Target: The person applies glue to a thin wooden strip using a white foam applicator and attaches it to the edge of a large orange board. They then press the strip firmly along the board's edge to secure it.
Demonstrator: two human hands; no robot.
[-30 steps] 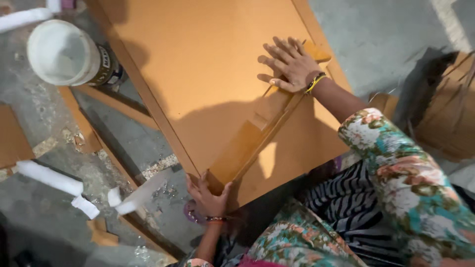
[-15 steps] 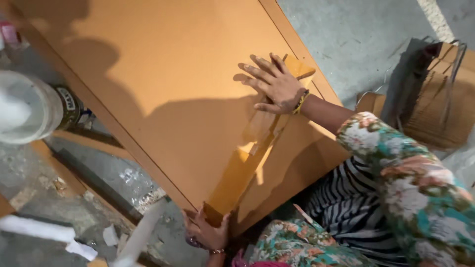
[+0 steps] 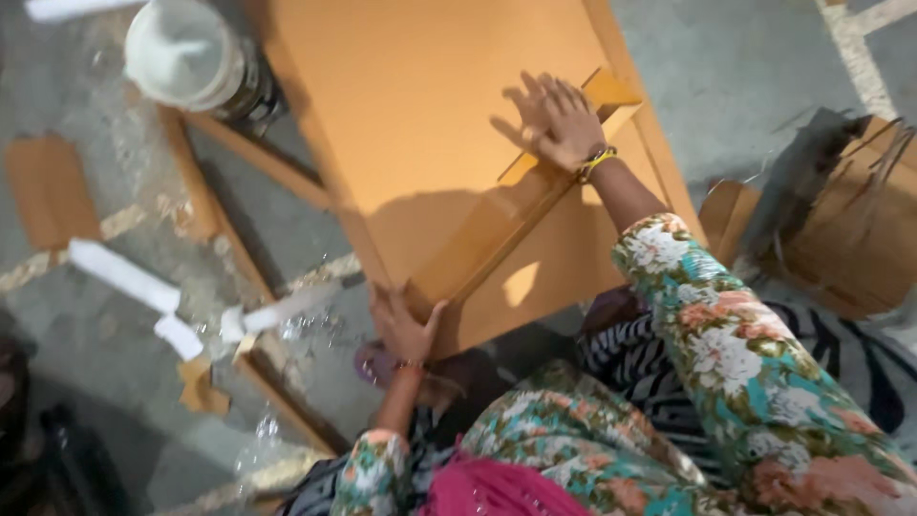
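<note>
A large orange-brown board (image 3: 430,115) lies on the floor in front of me. A narrow strip of the same board (image 3: 497,239) stands on edge across it, running from lower left to upper right. My right hand (image 3: 559,124) presses flat, fingers spread, on the board beside the strip's far end. My left hand (image 3: 401,325) grips the strip's near end at the board's lower edge. Floral sleeves cover both arms, and a yellow bangle is on the right wrist.
A white-lidded tin (image 3: 191,57) stands at the upper left beside the board. Thin board offcuts (image 3: 205,201), a cardboard piece (image 3: 48,186) and white paper scraps (image 3: 124,277) lie on the grey floor at left. An open cardboard box (image 3: 850,229) is at right.
The view has shifted and the tin now shows at the upper left. Both hands hold the same places on the strip and board.
</note>
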